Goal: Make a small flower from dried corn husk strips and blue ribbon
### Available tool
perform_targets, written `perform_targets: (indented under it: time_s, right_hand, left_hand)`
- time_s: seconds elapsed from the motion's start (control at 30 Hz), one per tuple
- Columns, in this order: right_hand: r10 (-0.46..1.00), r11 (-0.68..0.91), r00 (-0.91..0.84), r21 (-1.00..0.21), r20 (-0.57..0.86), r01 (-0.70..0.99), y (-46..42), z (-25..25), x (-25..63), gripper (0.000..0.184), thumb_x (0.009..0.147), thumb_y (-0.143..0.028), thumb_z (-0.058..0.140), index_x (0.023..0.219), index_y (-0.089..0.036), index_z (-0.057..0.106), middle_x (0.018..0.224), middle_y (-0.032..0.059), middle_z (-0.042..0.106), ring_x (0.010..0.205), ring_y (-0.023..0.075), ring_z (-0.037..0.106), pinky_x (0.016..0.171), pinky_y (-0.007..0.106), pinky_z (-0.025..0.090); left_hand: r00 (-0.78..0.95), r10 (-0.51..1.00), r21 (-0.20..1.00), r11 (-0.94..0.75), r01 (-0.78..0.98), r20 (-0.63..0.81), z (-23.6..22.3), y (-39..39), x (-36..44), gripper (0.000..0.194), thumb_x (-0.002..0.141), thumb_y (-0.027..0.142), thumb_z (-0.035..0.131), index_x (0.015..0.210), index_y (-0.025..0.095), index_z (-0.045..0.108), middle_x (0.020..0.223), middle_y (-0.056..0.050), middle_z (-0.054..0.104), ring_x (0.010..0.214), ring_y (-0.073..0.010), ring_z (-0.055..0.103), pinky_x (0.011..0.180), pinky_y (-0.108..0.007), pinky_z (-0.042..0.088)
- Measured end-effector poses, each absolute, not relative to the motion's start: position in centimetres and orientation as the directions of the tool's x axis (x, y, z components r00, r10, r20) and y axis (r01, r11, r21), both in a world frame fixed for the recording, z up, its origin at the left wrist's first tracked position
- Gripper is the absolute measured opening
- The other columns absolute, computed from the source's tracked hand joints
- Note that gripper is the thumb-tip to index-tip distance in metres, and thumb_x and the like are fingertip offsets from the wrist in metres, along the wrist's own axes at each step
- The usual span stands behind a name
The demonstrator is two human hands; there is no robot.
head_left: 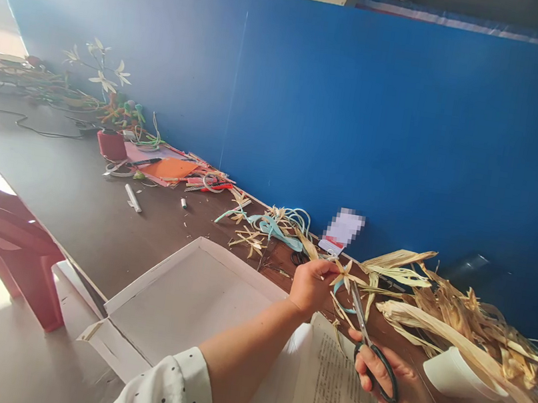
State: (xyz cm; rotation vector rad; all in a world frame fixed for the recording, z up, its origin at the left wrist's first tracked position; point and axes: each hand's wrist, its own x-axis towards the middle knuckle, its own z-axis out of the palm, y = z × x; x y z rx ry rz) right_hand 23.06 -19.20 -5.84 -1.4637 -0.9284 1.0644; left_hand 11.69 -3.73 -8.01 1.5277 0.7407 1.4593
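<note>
My left hand pinches a small star-shaped flower of pale, dry husk, its pointed petals spread out. In my right hand is a pair of scissors with black handles, fingers through the loops. The blades point up and away, with their tips at the flower's petals. Whether the blades touch a petal I cannot tell. Below both hands lies an open book or printed sheets. More husk flowers rest on the table beyond my left hand, beside a light blue ribbon.
Dried corn husks pile up at the right, over a white cup. An open white box stands left of my arm. Farther left are a red thread spool, orange paper and a marker. A blue panel closes the back.
</note>
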Motion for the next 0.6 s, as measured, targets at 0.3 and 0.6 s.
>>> perform_targets:
  time_s: [0.3, 0.6]
  right_hand:
    - [0.95, -0.152, 0.271, -0.988, -0.154, -0.027, -19.42, -5.98, 23.43, 0.04, 0.067, -0.044, 0.076, 0.099, -0.019, 0.072, 0.065, 0.0021, 0.056, 0.056, 0.0106, 0.044, 0.05, 0.023, 0.035]
    - [0.95, -0.166, 0.261, -0.985, -0.17, -0.037, -19.35, -6.07, 23.41, 0.036, 0.069, -0.043, 0.076, 0.097, -0.021, 0.072, 0.064, 0.0009, 0.056, 0.055, 0.0086, 0.043, 0.051, 0.02, 0.035]
  left_hand:
    - [0.175, 0.891, 0.898, -0.377, -0.228, 0.418, -8.4, -3.59, 12.12, 0.012, 0.075, 0.026, 0.065, 0.081, 0.017, 0.07, 0.075, 0.001, 0.068, 0.071, -0.0106, 0.059, 0.065, -0.017, 0.046]
    - [0.229, 0.882, 0.889, -0.332, -0.316, 0.411, -8.72, -3.6, 12.31, 0.012, 0.073, 0.026, 0.066, 0.078, 0.015, 0.068, 0.071, 0.002, 0.064, 0.065, -0.0083, 0.054, 0.062, -0.016, 0.043]
